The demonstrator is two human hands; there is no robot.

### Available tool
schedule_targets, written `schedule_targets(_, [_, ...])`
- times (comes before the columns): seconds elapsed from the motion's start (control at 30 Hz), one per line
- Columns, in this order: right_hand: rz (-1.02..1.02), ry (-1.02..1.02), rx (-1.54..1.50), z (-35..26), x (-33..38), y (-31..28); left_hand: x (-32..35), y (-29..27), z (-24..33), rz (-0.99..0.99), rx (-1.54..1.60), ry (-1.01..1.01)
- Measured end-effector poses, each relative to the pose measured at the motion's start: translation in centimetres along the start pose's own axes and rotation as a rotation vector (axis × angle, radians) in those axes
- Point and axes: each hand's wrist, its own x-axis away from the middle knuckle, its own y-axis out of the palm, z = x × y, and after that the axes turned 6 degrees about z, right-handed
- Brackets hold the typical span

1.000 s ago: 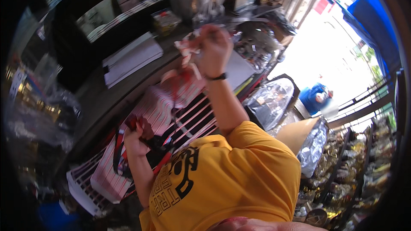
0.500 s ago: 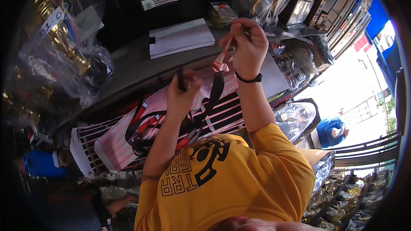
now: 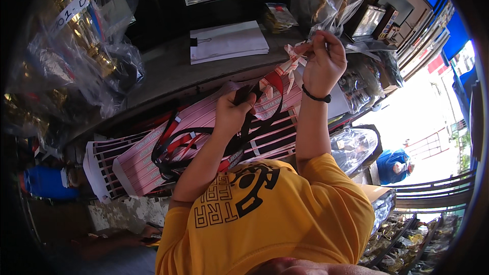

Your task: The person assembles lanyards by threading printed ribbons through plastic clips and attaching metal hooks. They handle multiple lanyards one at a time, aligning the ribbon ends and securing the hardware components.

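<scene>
Nearest to us is the front of our yellow cloth T-shirt with black lettering (image 3: 285,214), and beyond it our two bare hands work above the surface (image 3: 168,63). Our left hand (image 3: 233,112) is curled narrowly round a small dark item (image 3: 242,94), whose kind we cannot tell; our right hand (image 3: 326,66), above a black wristband (image 3: 317,95), pinches a crumpled pink-and-white striped strip (image 3: 291,65). That strip hangs between the hands, beside a glossy red-and-black fabric ribbon (image 3: 275,81). Below them we see coiled black-and-red printed lanyards (image 3: 175,142) lying over long pink striped printed sheets (image 3: 137,163). To the left, low down, are another person's hand (image 3: 148,231) and a blue plastic container (image 3: 48,182), its contents hidden from us. Right of our forearm, clear plastic sheeting (image 3: 354,145) covers things too blurred to name. Farther over the surface lie a white paper stack with a black binder clip (image 3: 232,46) and a small clear packet of gold-coloured pieces (image 3: 280,19). At left, a crumpled clear plastic bag (image 3: 122,84) encloses a shiny gold trophy cup (image 3: 71,0); at the back, a tall clear plastic bag (image 3: 338,5) holds tan, upright shapes. Beyond, toward the daylight, we see a bulging blue bag (image 3: 393,167).
</scene>
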Motion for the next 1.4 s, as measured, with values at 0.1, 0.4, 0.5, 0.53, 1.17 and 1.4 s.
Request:
schedule_targets(0.1, [0.003,-0.008,0.001,0.2,0.2,-0.2,0.2,-0.3,0.0,0.028,0.057,0.028])
schedule_targets(0.4, [-0.026,-0.096,0.119,0.8,0.7,0.3,-0.5,-2.7,-0.1,0.062,0.116,-0.060])
schedule_targets(0.5, [0.230,-0.209,0.284,-1.2,-0.3,0.7,-0.5,-4.1,-0.5,0.118,0.099,-0.111])
schedule_targets(0.53, [0.293,-0.198,0.138,-2.7,-1.2,0.5,-0.4,-4.6,-0.4,0.206,0.089,-0.121])
schedule_targets(1.17, [-0.137,-0.070,0.190,0.6,3.1,4.3,0.7,-0.2,2.6,-0.033,-0.078,0.098])
schedule_targets(1.4, [0.030,-0.142,0.077,0.7,0.9,2.3,0.3,-1.4,0.1,0.085,-0.082,0.126])
